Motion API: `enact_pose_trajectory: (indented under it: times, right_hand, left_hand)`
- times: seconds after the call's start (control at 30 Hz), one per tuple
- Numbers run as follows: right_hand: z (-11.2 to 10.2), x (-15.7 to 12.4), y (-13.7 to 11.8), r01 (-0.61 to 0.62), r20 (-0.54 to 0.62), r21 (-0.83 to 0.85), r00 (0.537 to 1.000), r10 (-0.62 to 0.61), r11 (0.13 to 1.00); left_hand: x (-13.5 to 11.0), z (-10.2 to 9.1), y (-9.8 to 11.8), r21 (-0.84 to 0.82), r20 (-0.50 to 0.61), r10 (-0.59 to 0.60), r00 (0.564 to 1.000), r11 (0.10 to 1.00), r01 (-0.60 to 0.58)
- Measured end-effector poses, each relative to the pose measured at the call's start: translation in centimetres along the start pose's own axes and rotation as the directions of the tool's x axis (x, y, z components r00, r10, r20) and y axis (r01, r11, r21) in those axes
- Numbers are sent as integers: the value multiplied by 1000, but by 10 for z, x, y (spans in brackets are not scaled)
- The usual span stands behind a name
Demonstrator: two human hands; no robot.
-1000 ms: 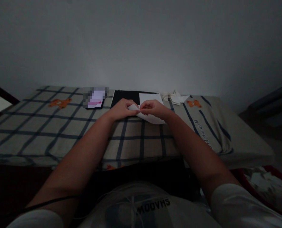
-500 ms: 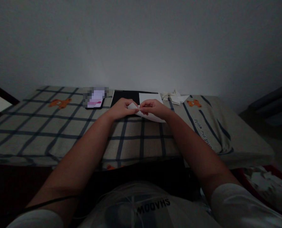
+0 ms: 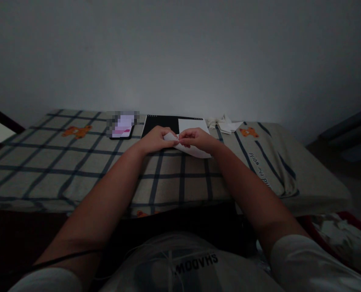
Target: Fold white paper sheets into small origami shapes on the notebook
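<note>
Bedside, in dim light: a person sitting at the edge of a bed works a white sheet of paper point(image 3: 195, 151) with both bare hands. The left hand point(image 3: 156, 139) and the right hand point(image 3: 197, 139) meet over the far middle of the checked bedspread point(image 3: 77, 162), knuckles nearly touching. The fingers of each hand are curled in, and the fingertips pinch a raised fold of the sheet between them; the rest of the sheet trails out under the right hand and lies on the cloth.

Just behind the hands, close to the pale wall point(image 3: 180, 52), lies a black pad point(image 3: 159, 121) with a second white sheet point(image 3: 191, 123) on its right half; the held paper overlaps the pad's front edge. Just beside the pad on its left, a phone point(image 3: 122, 127) lies face up with its screen lit. To the pad's right sits a small heap of folded paper pieces point(image 3: 224, 123), though the light is too poor to make out their shapes.

Orange bear prints point(image 3: 77, 131) dot the bedspread, and a line of lettering point(image 3: 261, 170) runs along its right part, well apart from the hands. At lower right, below the bed's edge, white scraps point(image 3: 338, 235) lie scattered on a red-edged surface. In the foreground is the person's pale shirt point(image 3: 195, 259), with a thin dark cable point(image 3: 61, 256) running across the left forearm.
</note>
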State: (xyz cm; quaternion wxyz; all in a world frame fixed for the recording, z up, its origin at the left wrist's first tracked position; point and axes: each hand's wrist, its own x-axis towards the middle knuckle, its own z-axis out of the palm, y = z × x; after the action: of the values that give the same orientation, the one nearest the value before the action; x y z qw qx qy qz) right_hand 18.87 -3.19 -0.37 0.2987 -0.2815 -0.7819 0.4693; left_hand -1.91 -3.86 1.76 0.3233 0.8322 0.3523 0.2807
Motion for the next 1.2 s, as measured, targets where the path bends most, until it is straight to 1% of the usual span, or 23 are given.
enact_pose_trajectory:
  times: [0.2, 0.4, 0.63, 0.8, 1.0, 1.13, 1.2]
  right_hand:
    - [1, 1, -1, 26, -14, -27, 1000, -26, 999]
    - [1, 0, -2, 11, 14, 7, 1000, -11, 1000]
    - [1, -1, -4, -30, 17, 15, 999, 30, 999]
    - [-1, -1, 1, -45, 27, 31, 999, 44, 998]
    - [-4, -3, 0, -76, -10, 45, 997, 76, 996]
    - [-5, -4, -1, -86, -20, 51, 996, 87, 995]
    - [-7, -3, -1, -88, -45, 61, 995, 91, 994]
  left_hand:
    - [1, 1, 0, -16, -26, 27, 999, 999, -27]
    - [1, 1, 0, -33, -31, 17, 999, 999, -18]
    - [0, 0, 3, -33, -27, -11, 1000, 999, 10]
    - [1, 0, -1, -39, -26, -8, 1000, 999, 7]
    - [2, -1, -4, -24, -50, -5, 999, 1000, 4]
    - [2, -2, -2, -17, -46, -5, 999, 1000, 4]
    - [2, -2, -2, -14, -41, -8, 999, 1000, 7]
